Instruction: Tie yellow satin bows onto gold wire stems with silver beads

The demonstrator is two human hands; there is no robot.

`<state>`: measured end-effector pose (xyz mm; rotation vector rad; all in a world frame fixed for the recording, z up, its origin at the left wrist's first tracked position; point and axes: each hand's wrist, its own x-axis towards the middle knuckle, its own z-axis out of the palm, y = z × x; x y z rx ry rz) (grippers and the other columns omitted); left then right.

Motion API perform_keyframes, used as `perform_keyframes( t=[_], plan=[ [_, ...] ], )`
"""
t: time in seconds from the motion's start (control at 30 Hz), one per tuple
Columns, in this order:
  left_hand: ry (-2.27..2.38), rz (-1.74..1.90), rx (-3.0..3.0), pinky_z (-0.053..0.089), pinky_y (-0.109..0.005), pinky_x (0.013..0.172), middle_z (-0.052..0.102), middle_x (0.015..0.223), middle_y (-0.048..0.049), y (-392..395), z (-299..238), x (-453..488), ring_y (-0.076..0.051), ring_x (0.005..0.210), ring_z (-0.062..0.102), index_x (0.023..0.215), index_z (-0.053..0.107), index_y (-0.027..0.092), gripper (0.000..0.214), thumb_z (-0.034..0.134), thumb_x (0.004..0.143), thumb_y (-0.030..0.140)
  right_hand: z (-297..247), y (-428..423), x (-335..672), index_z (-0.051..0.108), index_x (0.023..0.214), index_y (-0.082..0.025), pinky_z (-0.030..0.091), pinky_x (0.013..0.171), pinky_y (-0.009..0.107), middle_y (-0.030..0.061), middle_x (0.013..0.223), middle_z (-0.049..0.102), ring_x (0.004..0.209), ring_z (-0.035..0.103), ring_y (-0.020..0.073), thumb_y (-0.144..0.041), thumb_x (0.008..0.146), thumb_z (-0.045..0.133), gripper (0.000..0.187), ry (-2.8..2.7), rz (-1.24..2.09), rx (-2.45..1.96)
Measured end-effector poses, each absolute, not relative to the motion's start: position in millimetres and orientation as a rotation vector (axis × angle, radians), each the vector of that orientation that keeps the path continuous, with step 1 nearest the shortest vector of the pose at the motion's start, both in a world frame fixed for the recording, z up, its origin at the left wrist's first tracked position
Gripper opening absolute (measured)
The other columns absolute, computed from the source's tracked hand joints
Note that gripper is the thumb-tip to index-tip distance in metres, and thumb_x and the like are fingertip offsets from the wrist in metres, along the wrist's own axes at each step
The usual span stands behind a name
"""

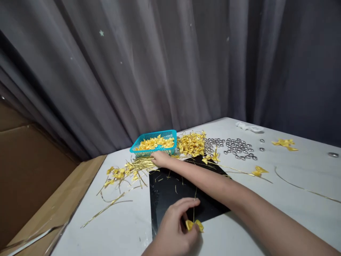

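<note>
My left hand (173, 229) is near the table's front edge. Its fingers are pinched on a small yellow ribbon bow (194, 225), and a thin gold wire rises from the bow. My right arm reaches across a black mat (170, 193) to the far side. There my right hand (160, 158) rests with its fingers closed on a bundle of gold wires (141, 164), just in front of a teal basket (170, 133) filled with yellow bows.
A heap of yellow bows (191, 143) and several silver beads (237, 147) lie beyond the mat. Loose bows (285, 143) and long gold wires (301, 188) are scattered on the white table. Cardboard (29, 170) stands at the left and a grey curtain (170, 64) hangs behind.
</note>
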<state>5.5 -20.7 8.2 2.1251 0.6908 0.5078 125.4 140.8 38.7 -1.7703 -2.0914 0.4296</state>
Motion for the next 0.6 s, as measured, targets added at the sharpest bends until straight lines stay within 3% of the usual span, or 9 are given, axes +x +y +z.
perform_keyframes(
  t=[0.07, 0.13, 0.23, 0.37, 0.6],
  plan=[
    [0.642, 0.549, 2.202, 0.046, -0.035, 0.091, 0.06, 0.124, -0.0097, -21.3, 12.4, 4.7, -0.023, 0.103, 0.059, 0.115, 0.061, 0.016, 0.049, 0.052, 0.067, 0.007, 36.5, 147.3, 117.5, 0.054, 0.117, -0.015, 0.05, 0.083, 0.04, 0.0088, 0.117, 0.056, 0.099, 0.058, 0.0193, -0.032, 0.09, 0.053, 0.032, -2.13, 0.383, -1.816],
    [0.661, 0.573, 2.235, 0.045, -0.034, 0.093, 0.061, 0.122, -0.0085, -21.9, 16.1, 4.0, -0.023, 0.106, 0.058, 0.112, 0.062, 0.017, 0.044, 0.052, 0.07, 0.009, 33.3, 150.9, 113.3, 0.053, 0.117, -0.015, 0.05, 0.083, 0.04, 0.009, 0.116, 0.056, 0.099, 0.058, 0.0195, -0.032, 0.09, 0.053, 0.032, -2.151, 0.355, -1.848],
    [0.756, 0.571, 2.263, 0.049, -0.031, 0.076, 0.06, 0.117, -0.0066, -21.2, 19.4, 2.8, -0.02, 0.085, 0.062, 0.11, 0.061, 0.019, 0.039, 0.053, 0.073, 0.014, 29.3, 153.3, 112.9, 0.053, 0.117, -0.015, 0.05, 0.083, 0.039, 0.0089, 0.117, 0.056, 0.1, 0.058, 0.0195, -0.032, 0.09, 0.053, 0.032, -2.145, 0.338, -1.868],
    [0.888, 0.637, 2.252, 0.04, -0.027, 0.056, 0.061, 0.097, -0.0033, -16.7, 18.8, 2.4, -0.011, 0.054, 0.049, 0.102, 0.061, 0.02, 0.029, 0.052, 0.074, 0.015, 30.1, 154.7, 117.5, 0.054, 0.117, -0.016, 0.05, 0.082, 0.039, 0.0083, 0.117, 0.056, 0.099, 0.058, 0.0193, -0.032, 0.09, 0.053, 0.031, -2.09, 0.363, -1.836],
    [0.98, 0.949, 1.666, 0.03, -0.021, 0.047, 0.051, 0.069, 0.0024, 4.6, 8.0, 8.6, -0.008, 0.048, 0.038, 0.101, 0.057, 0.016, 0.026, 0.055, 0.081, 0.033, 46.8, 129.9, 129.9, 0.054, 0.116, -0.014, 0.051, 0.081, 0.039, 0.0082, 0.114, 0.057, 0.096, 0.059, 0.0186, -0.032, 0.09, 0.053, 0.031, -1.888, 0.453, -1.673]
  ],
)
